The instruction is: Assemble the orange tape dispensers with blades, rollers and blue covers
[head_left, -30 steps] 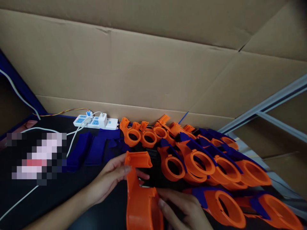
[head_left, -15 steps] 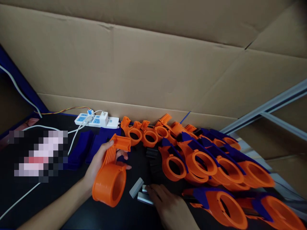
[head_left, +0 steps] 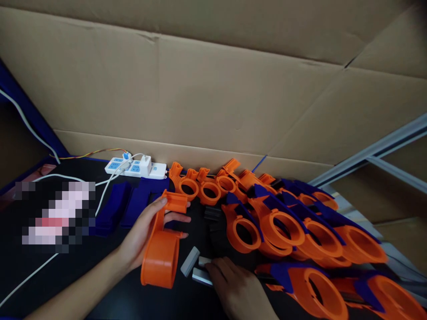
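My left hand is closed around an orange tape dispenser body, thumb on its upper handle part and fingers behind it. Its round ring hangs down and the slotted end points up and right. My right hand is low at the table, fingers curled over a small silver metal piece; the thumb is hidden. Two more of these pieces lie right beside it, a grey one and a bright one.
Several orange tape dispensers with blue parts crowd the right side. Plain orange bodies stand at the back, near black pieces. Blue plastic parts lie left of a white power strip. A cardboard wall rises behind.
My left hand has moved slightly right and turned the orange dispenser body, so its ring opening shows less. My right hand stays at the metal pieces.
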Demonstrator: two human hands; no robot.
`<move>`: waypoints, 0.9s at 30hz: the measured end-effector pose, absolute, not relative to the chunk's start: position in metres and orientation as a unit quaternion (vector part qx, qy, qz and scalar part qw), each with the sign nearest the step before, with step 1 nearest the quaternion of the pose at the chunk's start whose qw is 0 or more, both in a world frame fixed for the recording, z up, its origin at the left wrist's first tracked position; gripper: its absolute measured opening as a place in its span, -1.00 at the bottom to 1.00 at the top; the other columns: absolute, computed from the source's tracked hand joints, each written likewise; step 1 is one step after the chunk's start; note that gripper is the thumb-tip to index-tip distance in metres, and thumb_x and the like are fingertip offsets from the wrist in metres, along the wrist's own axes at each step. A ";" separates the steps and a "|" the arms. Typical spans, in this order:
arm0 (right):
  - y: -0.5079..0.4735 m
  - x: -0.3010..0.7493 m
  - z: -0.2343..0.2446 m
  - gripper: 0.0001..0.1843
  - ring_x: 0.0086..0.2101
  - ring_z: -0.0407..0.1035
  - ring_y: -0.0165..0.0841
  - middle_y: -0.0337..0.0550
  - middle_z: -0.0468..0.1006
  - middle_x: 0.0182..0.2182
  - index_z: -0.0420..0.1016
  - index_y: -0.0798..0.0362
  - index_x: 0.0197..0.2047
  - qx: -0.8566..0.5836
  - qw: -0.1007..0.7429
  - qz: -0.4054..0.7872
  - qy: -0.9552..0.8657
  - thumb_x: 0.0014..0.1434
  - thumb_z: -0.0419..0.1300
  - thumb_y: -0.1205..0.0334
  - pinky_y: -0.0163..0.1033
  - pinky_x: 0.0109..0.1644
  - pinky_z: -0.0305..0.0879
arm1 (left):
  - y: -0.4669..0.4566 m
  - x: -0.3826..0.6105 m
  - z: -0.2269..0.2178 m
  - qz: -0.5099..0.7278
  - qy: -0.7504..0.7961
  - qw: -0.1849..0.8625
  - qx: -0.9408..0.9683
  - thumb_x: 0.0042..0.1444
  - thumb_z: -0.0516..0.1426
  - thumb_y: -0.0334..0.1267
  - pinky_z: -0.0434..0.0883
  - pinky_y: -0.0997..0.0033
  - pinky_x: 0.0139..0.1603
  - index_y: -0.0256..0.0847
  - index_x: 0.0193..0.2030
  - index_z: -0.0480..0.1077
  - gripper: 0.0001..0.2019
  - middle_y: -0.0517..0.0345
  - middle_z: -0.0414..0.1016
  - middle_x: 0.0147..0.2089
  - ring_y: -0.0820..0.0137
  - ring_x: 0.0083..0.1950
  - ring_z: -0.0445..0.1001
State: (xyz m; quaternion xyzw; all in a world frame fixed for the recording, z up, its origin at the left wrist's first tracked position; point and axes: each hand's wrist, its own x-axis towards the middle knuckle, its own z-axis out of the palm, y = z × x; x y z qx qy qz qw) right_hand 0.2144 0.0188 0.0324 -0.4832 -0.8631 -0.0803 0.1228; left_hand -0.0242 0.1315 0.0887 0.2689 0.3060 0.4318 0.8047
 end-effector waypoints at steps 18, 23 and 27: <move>0.057 0.213 0.119 -0.90 -0.23 0.45 -0.37 -0.21 0.52 -0.26 0.54 -0.07 -0.13 -0.557 0.302 0.210 -0.745 0.35 0.18 0.25 -0.31 -0.16 0.34 | 0.122 -0.014 0.076 0.303 0.302 0.805 0.412 0.23 0.22 -0.09 0.57 0.26 -0.30 -0.24 -0.04 0.38 -0.71 -0.04 0.58 -0.22 0.24 -0.25 0.60; 0.067 0.202 0.109 -0.87 -0.27 0.44 -0.39 -0.21 0.53 -0.28 0.55 -0.03 -0.18 -0.568 0.314 0.240 -0.722 0.36 0.15 0.27 -0.30 -0.18 0.32 | 0.117 -0.010 0.073 0.276 0.279 0.812 0.432 0.19 0.26 -0.13 0.57 0.33 -0.30 -0.25 -0.02 0.41 -0.69 0.02 0.53 -0.18 0.29 -0.26 0.59; 0.070 0.198 0.101 -0.85 -0.31 0.43 -0.40 -0.21 0.53 -0.31 0.54 0.00 -0.22 -0.583 0.329 0.240 -0.703 0.36 0.15 0.26 -0.30 -0.20 0.32 | 0.117 -0.010 0.070 0.261 0.283 0.813 0.437 0.16 0.28 -0.13 0.58 0.34 -0.33 -0.23 -0.01 0.44 -0.68 0.02 0.49 -0.14 0.27 -0.21 0.58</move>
